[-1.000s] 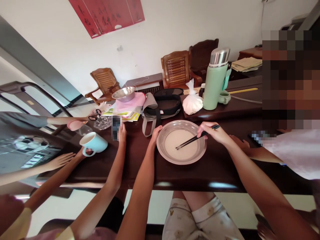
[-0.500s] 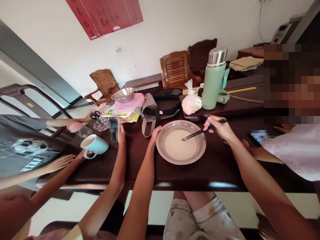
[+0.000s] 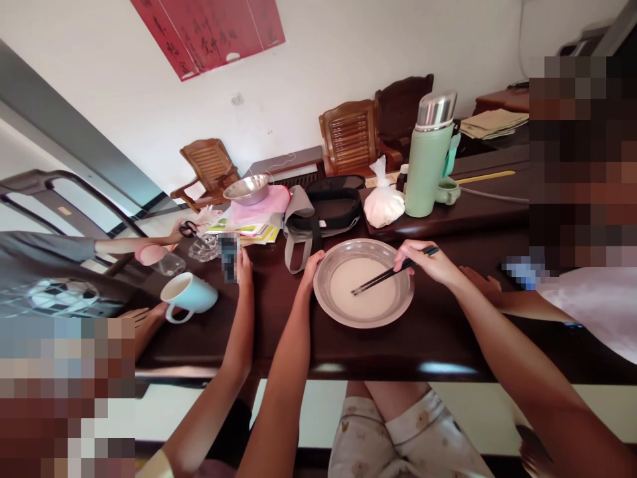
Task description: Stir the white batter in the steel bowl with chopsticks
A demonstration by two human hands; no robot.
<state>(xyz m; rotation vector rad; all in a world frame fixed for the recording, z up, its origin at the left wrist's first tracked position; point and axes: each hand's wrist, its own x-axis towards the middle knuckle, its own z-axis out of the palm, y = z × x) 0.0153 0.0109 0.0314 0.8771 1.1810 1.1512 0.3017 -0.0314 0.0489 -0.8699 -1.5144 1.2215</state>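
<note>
A round metal basin stands on the dark table in front of me, with a milky off-white liquid in it. My left hand grips the basin's rim on its left side; part of the fingers is hidden. Closed around a pair of black chopsticks, my right hand is over the basin's right rim. The chopsticks slant down to the left, and their tips reach the liquid near the middle of the basin.
Behind the basin are a knotted plastic bag of white powder, a green thermos and a black-and-grey bag. To the left stand a light-blue mug and a small metal bowl on papers. People's arms reach in from both sides.
My right hand has moved a little left and the chopstick tips have shifted left and down within the liquid. My left hand stays on the rim.
</note>
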